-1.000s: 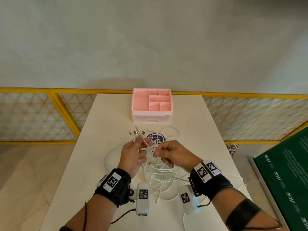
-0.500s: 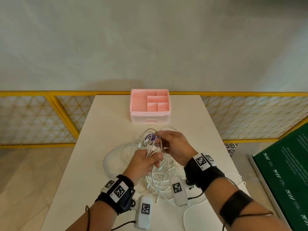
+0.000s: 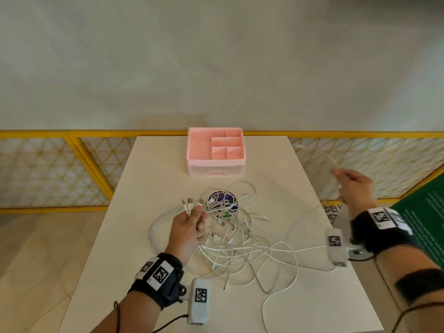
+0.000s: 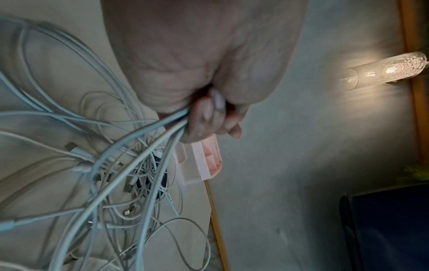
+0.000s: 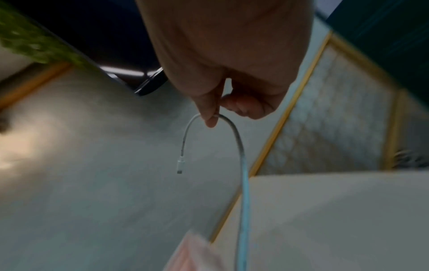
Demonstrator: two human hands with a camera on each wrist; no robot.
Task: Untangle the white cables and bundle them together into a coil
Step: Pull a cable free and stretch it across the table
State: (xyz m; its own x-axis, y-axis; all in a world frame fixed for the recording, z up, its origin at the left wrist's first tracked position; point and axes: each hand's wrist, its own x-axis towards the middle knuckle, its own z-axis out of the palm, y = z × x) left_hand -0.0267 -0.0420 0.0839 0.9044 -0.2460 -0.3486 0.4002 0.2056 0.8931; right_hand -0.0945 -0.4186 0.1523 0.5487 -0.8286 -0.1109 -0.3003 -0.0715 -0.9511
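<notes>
A tangle of white cables (image 3: 235, 246) lies on the middle of the white table (image 3: 153, 169). My left hand (image 3: 189, 224) grips a bunch of cable ends, whose plugs (image 3: 188, 204) stick out past the fingers; in the left wrist view the cables (image 4: 139, 146) fan down from the fist (image 4: 209, 113) to the heap. My right hand (image 3: 350, 188) is lifted out past the table's right edge and pinches a single white cable (image 5: 241, 165) near its end, with the plug (image 5: 180, 165) hanging free.
A pink compartment organiser (image 3: 216, 150) stands at the table's far edge. A round purple disc (image 3: 222, 201) lies under the cables. Yellow lattice railing (image 3: 360, 164) runs behind and beside the table; a green board (image 3: 427, 212) is at the right.
My right hand has swung from the heap out to the right, pulling one cable free with it. My left hand stays at the heap, holding the bunch of ends.
</notes>
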